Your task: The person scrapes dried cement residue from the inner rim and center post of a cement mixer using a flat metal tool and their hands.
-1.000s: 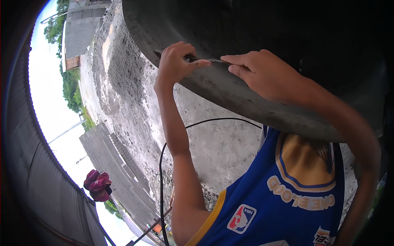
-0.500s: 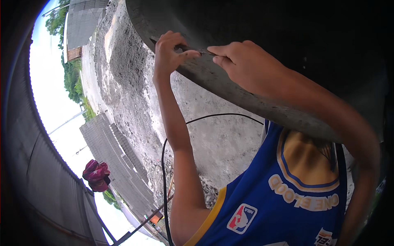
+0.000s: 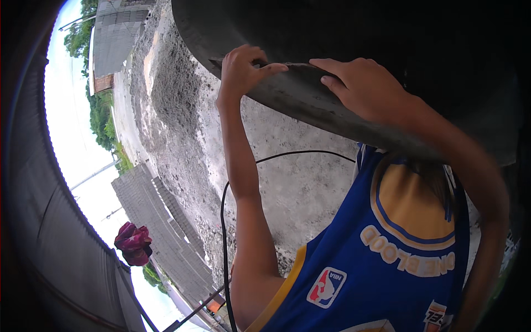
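My left hand [image 3: 241,71] is closed around a thin, dark, flat strip [image 3: 217,61] with a pointed-looking end sticking out on its left. The strip runs right, past my left thumb, to the fingertips of my right hand [image 3: 362,83]. My right index finger lies along its far end, with the thumb bent below. Both hands are over the inside of a large dark round drum [image 3: 310,102], close to its curved, dirt-smeared rim. My left palm and fingers hide the middle of the strip. Its exact kind cannot be made out.
Beyond the rim lies rough grey ground with a gravel heap [image 3: 174,83]. A black cable [image 3: 224,238] loops past my left arm. Stacked grey blocks [image 3: 157,221], a purple cloth-like bundle [image 3: 133,244] on a post and a corrugated roof [image 3: 72,232] are on the left.
Both hands have shifted slightly right in view, the right one farther, so the gap between them is wider. My right thumb has dropped away from the index finger. The strip stays between the hands.
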Available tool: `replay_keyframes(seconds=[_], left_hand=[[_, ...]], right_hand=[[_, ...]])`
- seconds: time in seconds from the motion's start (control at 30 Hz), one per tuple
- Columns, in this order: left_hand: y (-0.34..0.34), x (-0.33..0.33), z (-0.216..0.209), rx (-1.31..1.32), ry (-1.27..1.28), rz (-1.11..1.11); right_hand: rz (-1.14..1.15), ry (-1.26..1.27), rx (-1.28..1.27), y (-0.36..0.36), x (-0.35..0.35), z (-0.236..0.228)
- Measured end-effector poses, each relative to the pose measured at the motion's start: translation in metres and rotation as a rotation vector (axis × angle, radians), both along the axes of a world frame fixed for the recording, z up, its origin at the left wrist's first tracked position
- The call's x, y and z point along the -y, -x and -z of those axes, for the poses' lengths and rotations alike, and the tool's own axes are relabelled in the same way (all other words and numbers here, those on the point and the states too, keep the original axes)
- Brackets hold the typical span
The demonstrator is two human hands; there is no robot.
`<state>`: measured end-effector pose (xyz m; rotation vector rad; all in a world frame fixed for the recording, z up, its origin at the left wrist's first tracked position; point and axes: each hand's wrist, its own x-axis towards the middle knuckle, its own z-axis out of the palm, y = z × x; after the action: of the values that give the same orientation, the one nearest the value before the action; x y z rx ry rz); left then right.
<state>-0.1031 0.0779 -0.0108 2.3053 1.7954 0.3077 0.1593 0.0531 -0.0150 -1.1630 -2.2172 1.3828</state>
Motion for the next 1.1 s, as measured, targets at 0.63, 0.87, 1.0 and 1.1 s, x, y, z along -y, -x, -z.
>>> replay_keyframes(seconds=[0.63,0.87,1.0,1.1], left_hand=[[-0.063,0.049,-0.007,0.075,0.019,0.203],[-0.035,0.035,-0.012,0.026,0.083,0.226],[0.011,0.014,-0.008,0.047,0.111,0.228],[0.052,-0.006,-0.005,0.055,0.028,0.257]], right_hand=[[0.388,-0.321,0.060,-0.053,0.073,-0.009],[0.437,-0.120,-0.042,-0.020,0.089,-0.021],[0.456,-0.010,-0.031,0.027,0.071,-0.027],[0.506,-0.168,-0.007,0.074,0.054,-0.016]])
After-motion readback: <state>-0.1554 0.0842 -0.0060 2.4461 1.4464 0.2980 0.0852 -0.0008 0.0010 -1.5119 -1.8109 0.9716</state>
